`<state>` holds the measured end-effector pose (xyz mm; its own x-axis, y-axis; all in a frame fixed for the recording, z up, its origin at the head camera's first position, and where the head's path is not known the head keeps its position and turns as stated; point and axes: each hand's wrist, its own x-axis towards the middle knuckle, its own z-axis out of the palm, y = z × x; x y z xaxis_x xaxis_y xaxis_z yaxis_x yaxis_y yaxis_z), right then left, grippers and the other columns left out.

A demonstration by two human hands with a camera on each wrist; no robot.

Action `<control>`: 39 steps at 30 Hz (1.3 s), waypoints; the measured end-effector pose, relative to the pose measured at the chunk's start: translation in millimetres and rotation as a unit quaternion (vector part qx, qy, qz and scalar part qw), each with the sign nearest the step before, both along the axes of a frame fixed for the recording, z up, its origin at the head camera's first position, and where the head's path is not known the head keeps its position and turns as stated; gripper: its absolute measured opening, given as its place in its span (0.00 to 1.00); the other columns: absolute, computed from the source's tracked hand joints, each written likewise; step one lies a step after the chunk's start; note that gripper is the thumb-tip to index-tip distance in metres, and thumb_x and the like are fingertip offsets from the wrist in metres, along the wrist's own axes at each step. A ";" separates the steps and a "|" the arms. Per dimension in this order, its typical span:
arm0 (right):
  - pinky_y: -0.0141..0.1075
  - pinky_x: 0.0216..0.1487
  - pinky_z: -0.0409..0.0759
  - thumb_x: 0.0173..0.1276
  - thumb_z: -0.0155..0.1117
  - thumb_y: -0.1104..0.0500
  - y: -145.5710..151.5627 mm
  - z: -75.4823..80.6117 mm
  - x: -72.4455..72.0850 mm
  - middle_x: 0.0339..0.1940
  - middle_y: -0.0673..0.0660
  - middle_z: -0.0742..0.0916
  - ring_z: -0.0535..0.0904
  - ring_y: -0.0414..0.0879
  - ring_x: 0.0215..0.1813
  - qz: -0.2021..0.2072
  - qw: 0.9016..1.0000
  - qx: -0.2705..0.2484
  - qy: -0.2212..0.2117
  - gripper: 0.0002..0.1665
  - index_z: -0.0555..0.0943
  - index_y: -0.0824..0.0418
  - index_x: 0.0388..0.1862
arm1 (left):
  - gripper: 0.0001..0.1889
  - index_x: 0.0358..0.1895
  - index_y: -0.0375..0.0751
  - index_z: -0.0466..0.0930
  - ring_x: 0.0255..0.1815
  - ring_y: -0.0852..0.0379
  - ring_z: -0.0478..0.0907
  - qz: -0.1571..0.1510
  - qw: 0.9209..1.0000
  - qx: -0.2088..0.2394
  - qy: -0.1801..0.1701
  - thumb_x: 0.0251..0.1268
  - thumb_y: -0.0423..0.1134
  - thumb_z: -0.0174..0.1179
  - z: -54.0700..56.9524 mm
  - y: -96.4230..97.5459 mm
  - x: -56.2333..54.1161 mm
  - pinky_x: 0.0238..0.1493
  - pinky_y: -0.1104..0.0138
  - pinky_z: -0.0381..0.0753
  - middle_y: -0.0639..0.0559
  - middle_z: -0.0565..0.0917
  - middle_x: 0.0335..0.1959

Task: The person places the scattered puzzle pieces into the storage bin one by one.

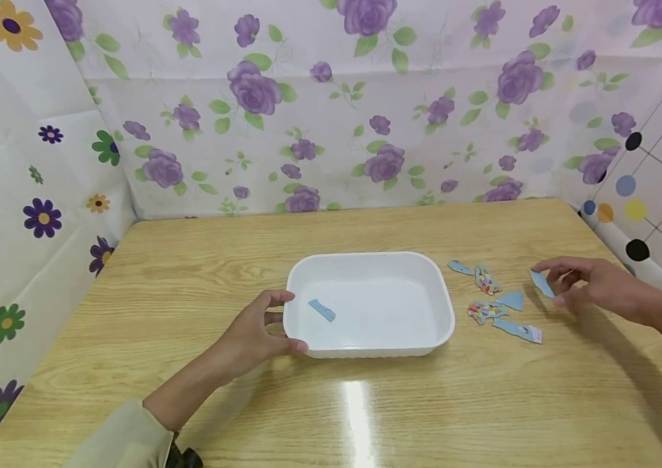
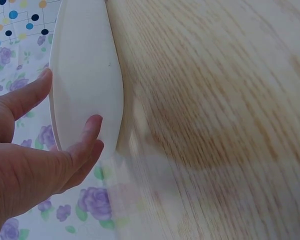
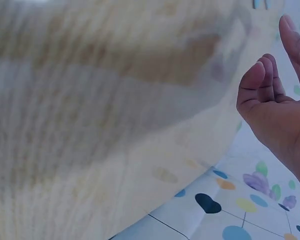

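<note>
My left hand (image 1: 253, 335) holds the left end of a white rectangular tray (image 1: 368, 353), its fingertips at the rim and side. In the left wrist view, the fingers lie along the white tray's outer wall (image 2: 87, 65). One narrow blue paper piece (image 1: 321, 310) lies inside the tray, toward its left. Off to the right, my right hand (image 1: 596, 289) pinches another light-blue paper piece (image 1: 542, 284) between thumb and fingers, above the table. The right wrist view shows this hand (image 3: 277, 105) with curled fingers, the piece hidden there.
Right of the tray lie several irregular paper pieces: a multicoloured one (image 1: 486, 311), another multicoloured one (image 1: 485, 279), a blue triangle (image 1: 510, 299), and a long blue strip (image 1: 516, 329). The wooden table (image 1: 208, 260) meets a flowered sheet (image 1: 331, 162) at its back.
</note>
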<state>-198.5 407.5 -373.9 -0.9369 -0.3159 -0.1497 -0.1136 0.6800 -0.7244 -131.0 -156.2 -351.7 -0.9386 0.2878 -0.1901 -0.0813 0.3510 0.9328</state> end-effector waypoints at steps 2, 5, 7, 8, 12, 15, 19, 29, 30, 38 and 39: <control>0.37 0.35 0.80 0.61 0.70 0.58 -1.0 2.9 -1.6 0.50 0.58 0.75 0.74 0.42 0.42 -0.004 1.000 0.012 0.014 0.34 0.71 0.58 0.66 | 0.45 0.67 0.38 0.60 0.61 0.41 0.72 0.000 1.000 0.000 0.001 0.44 0.37 0.77 0.4 -0.1 0.1 0.51 0.60 0.81 0.41 0.64 0.65; 0.36 0.36 0.81 0.61 0.70 0.59 -3.3 4.8 -2.8 0.49 0.57 0.76 0.75 0.42 0.42 0.000 0.999 0.014 0.030 0.33 0.72 0.59 0.66 | 0.45 0.67 0.38 0.61 0.61 0.41 0.72 0.002 1.000 -0.002 0.000 0.44 0.37 0.77 0.5 0.1 0.0 0.50 0.59 0.81 0.41 0.65 0.64; 0.36 0.36 0.81 0.62 0.70 0.59 -4.3 4.8 -3.1 0.49 0.57 0.77 0.75 0.41 0.42 0.007 0.999 0.008 0.034 0.33 0.72 0.60 0.65 | 0.45 0.66 0.39 0.61 0.61 0.41 0.73 0.004 1.000 -0.003 0.000 0.44 0.37 0.78 0.1 0.2 -0.1 0.50 0.59 0.81 0.41 0.65 0.64; 0.36 0.36 0.81 0.62 0.70 0.59 -4.8 5.1 -3.2 0.49 0.57 0.77 0.75 0.41 0.42 0.013 0.999 0.005 0.036 0.32 0.72 0.60 0.65 | 0.45 0.66 0.39 0.61 0.61 0.42 0.73 0.005 1.000 -0.004 0.000 0.44 0.37 0.78 0.0 0.3 -0.1 0.50 0.59 0.81 0.41 0.65 0.64; 0.35 0.36 0.80 0.63 0.69 0.59 -6.8 8.2 -6.1 0.48 0.57 0.77 0.75 0.42 0.42 0.017 0.999 0.004 0.046 0.32 0.72 0.59 0.65 | 0.45 0.66 0.39 0.61 0.59 0.42 0.74 0.006 1.000 -0.006 0.000 0.43 0.37 0.78 -0.1 0.8 -0.1 0.50 0.59 0.81 0.42 0.65 0.65; 0.35 0.37 0.79 0.64 0.68 0.58 -10.1 12.0 -9.8 0.48 0.56 0.77 0.74 0.41 0.42 0.009 0.999 0.018 0.051 0.31 0.72 0.58 0.66 | 0.45 0.66 0.39 0.61 0.61 0.42 0.73 0.008 1.000 -0.010 0.004 0.43 0.37 0.78 0.2 0.9 -0.1 0.50 0.60 0.81 0.42 0.65 0.65; 0.35 0.37 0.78 0.65 0.68 0.56 -15.6 16.8 -13.1 0.51 0.56 0.76 0.74 0.41 0.43 0.011 0.999 0.024 0.045 0.32 0.71 0.57 0.67 | 0.45 0.66 0.39 0.61 0.62 0.42 0.72 0.009 1.000 -0.014 0.007 0.43 0.37 0.78 -0.4 0.3 -0.2 0.50 0.60 0.81 0.42 0.65 0.65; 0.34 0.39 0.79 0.65 0.67 0.57 -37.0 32.8 -23.5 0.52 0.58 0.77 0.74 0.40 0.45 0.014 0.998 0.034 0.060 0.33 0.70 0.57 0.68 | 0.46 0.67 0.39 0.61 0.63 0.41 0.71 0.008 1.000 -0.021 0.007 0.43 0.37 0.78 2.0 0.2 1.1 0.50 0.60 0.81 0.43 0.65 0.65; 0.35 0.39 0.79 0.65 0.67 0.57 -40.4 35.2 -24.7 0.53 0.57 0.77 0.74 0.40 0.45 0.011 0.998 0.035 0.059 0.32 0.70 0.56 0.68 | 0.45 0.67 0.38 0.61 0.63 0.41 0.70 0.008 1.000 -0.019 0.007 0.43 0.37 0.78 2.1 -0.1 1.1 0.50 0.60 0.81 0.42 0.65 0.65; 0.36 0.41 0.79 0.66 0.67 0.55 -73.4 51.4 -32.1 0.53 0.55 0.76 0.73 0.43 0.46 0.014 0.998 0.017 0.057 0.31 0.71 0.52 0.67 | 0.45 0.67 0.38 0.61 0.63 0.40 0.71 0.008 1.000 -0.014 0.007 0.44 0.36 0.78 0.9 0.5 0.8 0.49 0.60 0.81 0.41 0.65 0.65; 0.36 0.41 0.79 0.66 0.67 0.56 -77.1 52.2 -33.0 0.53 0.56 0.76 0.73 0.43 0.46 0.021 0.998 0.013 0.056 0.31 0.70 0.53 0.67 | 0.45 0.67 0.38 0.61 0.63 0.41 0.71 0.009 1.000 -0.013 0.006 0.43 0.36 0.78 0.4 0.8 0.7 0.49 0.60 0.81 0.42 0.65 0.65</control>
